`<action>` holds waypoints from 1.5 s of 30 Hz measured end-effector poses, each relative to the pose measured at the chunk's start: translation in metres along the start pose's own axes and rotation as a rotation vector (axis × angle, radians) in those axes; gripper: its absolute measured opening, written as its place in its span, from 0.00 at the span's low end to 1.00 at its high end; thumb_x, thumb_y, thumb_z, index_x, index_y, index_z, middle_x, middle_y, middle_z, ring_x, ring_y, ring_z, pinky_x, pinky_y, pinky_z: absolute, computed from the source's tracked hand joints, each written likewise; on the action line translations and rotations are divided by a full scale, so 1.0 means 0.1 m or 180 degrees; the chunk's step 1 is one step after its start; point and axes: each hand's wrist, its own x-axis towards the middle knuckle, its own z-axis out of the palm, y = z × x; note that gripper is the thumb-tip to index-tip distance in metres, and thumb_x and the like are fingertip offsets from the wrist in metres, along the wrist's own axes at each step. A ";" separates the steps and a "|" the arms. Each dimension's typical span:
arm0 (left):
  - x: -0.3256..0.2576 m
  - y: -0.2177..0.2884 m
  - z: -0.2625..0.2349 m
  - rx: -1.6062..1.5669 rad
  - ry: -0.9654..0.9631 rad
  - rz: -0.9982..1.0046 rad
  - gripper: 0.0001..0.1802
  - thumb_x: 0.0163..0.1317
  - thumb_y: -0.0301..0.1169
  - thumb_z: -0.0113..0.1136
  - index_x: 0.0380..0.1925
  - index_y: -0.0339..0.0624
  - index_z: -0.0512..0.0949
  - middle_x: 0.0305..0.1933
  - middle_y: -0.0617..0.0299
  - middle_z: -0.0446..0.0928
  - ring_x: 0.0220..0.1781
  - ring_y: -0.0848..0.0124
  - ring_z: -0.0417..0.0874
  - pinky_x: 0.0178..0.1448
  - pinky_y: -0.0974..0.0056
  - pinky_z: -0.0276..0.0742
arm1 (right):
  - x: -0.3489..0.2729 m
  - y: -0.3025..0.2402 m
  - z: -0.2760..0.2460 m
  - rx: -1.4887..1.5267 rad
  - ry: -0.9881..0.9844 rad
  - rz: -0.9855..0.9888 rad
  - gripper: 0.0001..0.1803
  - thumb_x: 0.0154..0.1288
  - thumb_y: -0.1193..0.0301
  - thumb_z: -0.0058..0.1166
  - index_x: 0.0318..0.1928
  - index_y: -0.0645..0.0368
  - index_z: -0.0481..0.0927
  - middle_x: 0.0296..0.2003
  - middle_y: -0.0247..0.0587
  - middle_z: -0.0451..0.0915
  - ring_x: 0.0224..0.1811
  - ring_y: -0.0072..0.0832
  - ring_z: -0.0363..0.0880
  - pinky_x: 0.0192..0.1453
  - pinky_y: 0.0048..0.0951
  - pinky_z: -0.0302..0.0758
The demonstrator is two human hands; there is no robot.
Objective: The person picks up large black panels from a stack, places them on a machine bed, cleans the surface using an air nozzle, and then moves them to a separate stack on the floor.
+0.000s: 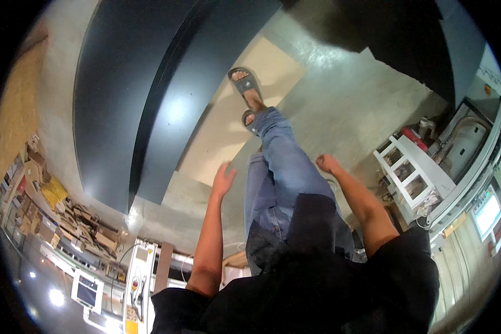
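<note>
My left hand [224,179] hangs beside my left leg with its fingers stretched and nothing in it. It is nearest to the dark grey panel [175,114], a long smooth board at the left, but does not touch it. At my right side, my right hand [327,163] is curled into a loose fist. Nothing shows sticking out of it. A beige sheet [220,131] lies flat on the floor, and my feet in dark sandals [245,83] are over it, one ahead of the other.
Another dark panel [108,106] lies farther left. At the right stands a machine with a white slotted frame [409,172] and a lit screen [488,214]. Wood scraps [86,222] are heaped at the lower left, near a white control panel [87,292]. A black sheet [406,50] covers the far right.
</note>
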 end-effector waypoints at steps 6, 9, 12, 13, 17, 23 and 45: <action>-1.23 -0.80 0.50 -0.0888 0.1018 -0.0251 0.20 0.73 0.40 0.55 0.54 0.34 0.78 0.45 0.52 0.85 0.46 0.65 0.86 0.53 0.61 0.80 | -0.47 0.69 0.56 0.0583 -0.0008 -0.0369 0.31 0.68 0.50 0.53 0.63 0.57 0.78 0.58 0.58 0.80 0.62 0.50 0.79 0.64 0.45 0.75; -1.98 -1.64 1.12 -0.0900 0.0841 -0.0337 0.14 0.74 0.39 0.50 0.34 0.40 0.74 0.28 0.62 0.76 0.28 0.71 0.74 0.35 0.62 0.72 | -1.03 0.18 -0.03 0.0058 0.0161 -0.0215 0.24 0.70 0.55 0.51 0.59 0.53 0.82 0.56 0.54 0.82 0.61 0.48 0.80 0.63 0.46 0.77; -2.64 -1.82 2.14 -0.2040 0.0715 -0.0601 0.11 0.69 0.35 0.55 0.32 0.40 0.76 0.26 0.62 0.75 0.28 0.69 0.75 0.35 0.58 0.74 | -1.01 0.49 -0.48 -0.1529 0.0259 -0.0407 0.18 0.66 0.59 0.55 0.50 0.53 0.86 0.52 0.52 0.85 0.56 0.42 0.84 0.56 0.46 0.80; -2.66 -1.74 2.44 -0.1876 0.0403 -0.0696 0.11 0.69 0.35 0.55 0.32 0.40 0.76 0.27 0.61 0.76 0.29 0.69 0.76 0.35 0.58 0.74 | -1.07 0.79 -0.61 -0.1607 0.0278 -0.0436 0.18 0.65 0.60 0.54 0.49 0.55 0.86 0.49 0.51 0.86 0.54 0.43 0.85 0.53 0.46 0.81; -1.98 -1.24 3.53 -0.1019 -0.0082 -0.0325 0.11 0.70 0.36 0.55 0.35 0.41 0.79 0.29 0.60 0.78 0.32 0.69 0.78 0.38 0.59 0.76 | -0.63 1.15 -1.00 0.0130 0.0566 -0.0237 0.19 0.66 0.58 0.53 0.51 0.55 0.85 0.47 0.48 0.86 0.51 0.45 0.85 0.53 0.43 0.81; -1.05 -0.44 3.69 0.0512 -0.0026 0.0549 0.12 0.71 0.38 0.55 0.40 0.42 0.82 0.33 0.59 0.82 0.36 0.68 0.81 0.42 0.60 0.77 | -1.68 1.87 -1.16 0.2897 0.1397 -0.2006 0.22 0.76 0.55 0.52 0.56 0.58 0.83 0.43 0.42 0.87 0.43 0.31 0.85 0.49 0.34 0.80; 0.61 3.12 4.51 0.2543 -0.0837 0.1406 0.24 0.69 0.50 0.54 0.52 0.44 0.83 0.56 0.47 0.82 0.58 0.48 0.81 0.61 0.46 0.76 | -1.36 5.20 -2.57 0.4466 0.1143 -0.1183 0.13 0.73 0.66 0.52 0.48 0.63 0.80 0.41 0.51 0.83 0.43 0.43 0.83 0.41 0.45 0.80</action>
